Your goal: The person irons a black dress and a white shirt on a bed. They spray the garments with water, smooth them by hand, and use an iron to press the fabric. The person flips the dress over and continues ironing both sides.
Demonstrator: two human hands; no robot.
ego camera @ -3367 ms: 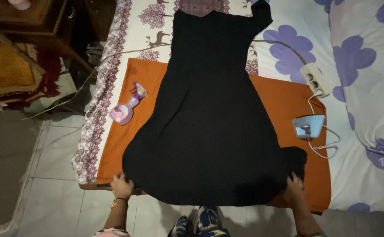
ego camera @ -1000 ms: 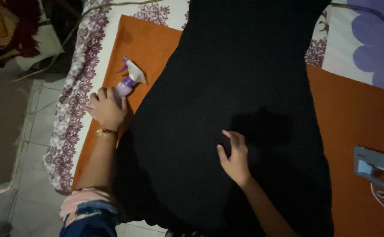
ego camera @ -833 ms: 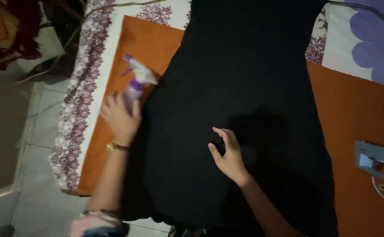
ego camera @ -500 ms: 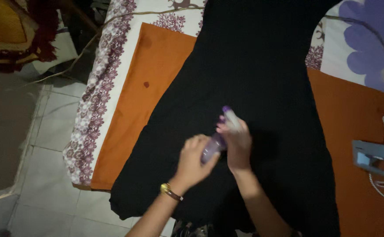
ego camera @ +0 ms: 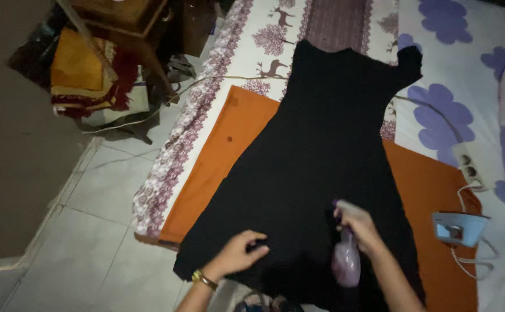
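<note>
The black dress [ego camera: 321,167] lies flat on an orange cloth [ego camera: 229,150], which covers part of a bed with a patterned sheet [ego camera: 264,40] of purple-brown flowers and deer figures. The fabric of the dress looks soft and matte, without shine, and its shape is narrow at the top and wide at the hem. Its long axis runs from the person toward the far side of the bed, leaning a little to the right; the neck and one short sleeve point away, and the hem is near the person.

The right hand [ego camera: 357,224] is closed around a small lilac spray bottle [ego camera: 345,261] of smooth plastic, held over the lower part of the dress with its rounded body toward the person. The left hand [ego camera: 242,252], with a gold bracelet [ego camera: 204,279] at the wrist, pinches the dress near the hem with bent fingers.

To the right, on the orange cloth, stands a light blue iron [ego camera: 458,227] with a white cord, and beyond it lies a white power strip [ego camera: 470,164] on a sheet with big purple flowers.
</note>
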